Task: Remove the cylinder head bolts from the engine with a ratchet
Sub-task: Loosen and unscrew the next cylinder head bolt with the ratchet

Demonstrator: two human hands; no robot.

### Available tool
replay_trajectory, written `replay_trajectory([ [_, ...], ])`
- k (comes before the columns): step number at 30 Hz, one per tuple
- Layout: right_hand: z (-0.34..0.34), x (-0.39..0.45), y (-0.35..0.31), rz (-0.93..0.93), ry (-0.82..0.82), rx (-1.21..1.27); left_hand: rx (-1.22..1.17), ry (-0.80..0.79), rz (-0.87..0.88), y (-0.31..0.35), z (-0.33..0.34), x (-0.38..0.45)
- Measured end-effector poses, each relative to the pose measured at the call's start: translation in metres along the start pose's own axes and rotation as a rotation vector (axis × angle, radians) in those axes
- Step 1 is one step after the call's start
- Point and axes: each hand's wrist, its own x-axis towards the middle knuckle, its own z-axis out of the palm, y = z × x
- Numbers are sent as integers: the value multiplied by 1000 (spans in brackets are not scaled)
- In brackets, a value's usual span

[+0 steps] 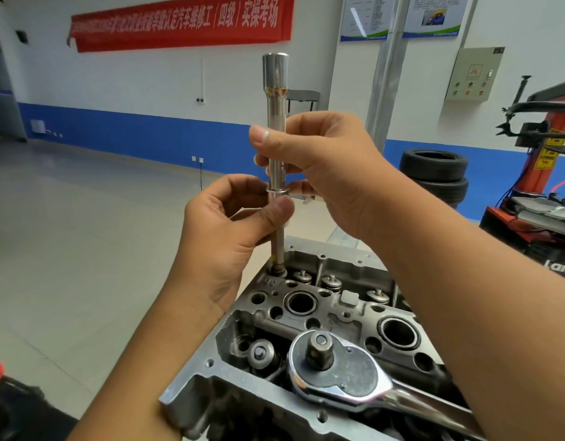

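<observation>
Chrome ratchet (344,374) lying on cylinder head (306,313); both hands' fingers (262,135) pinching upright extension (276,122)

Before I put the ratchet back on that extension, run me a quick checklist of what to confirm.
1. Extension bar upright over the far-corner bolt hole: ok.
2. Lower tip seated on a bolt: cannot tell.
3. Left hand pinches the lower shaft, right hand grips the upper part: ok.
4. Top end of the bar free for the drive: ok.
5. Ratchet lies on the cylinder head, not attached: not ok.
</observation>
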Motion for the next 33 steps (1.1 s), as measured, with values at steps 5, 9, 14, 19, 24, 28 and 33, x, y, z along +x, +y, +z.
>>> replay_trajectory([
  [5,1,0,0,8,-1,62,-129,-98,-130,1,1,-1],
  [9,2,0,-2,36,-35,117,-118,-110,-116,1,2,-2],
  [14,0,0,1,-8,22,18,-4,6,-15,-1,0,0],
  [19,1,0,1,8,12,103,-177,-159,-169,0,1,-1],
  [24,0,1,2,12,-16,87,-43,-93,-51,1,2,-2],
  [28,-1,1,4,-18,32,48,15,-41,-48,1,1,-1],
  [33,3,1,5,-15,20,122,-126,-171,-145,4,2,-3],
])
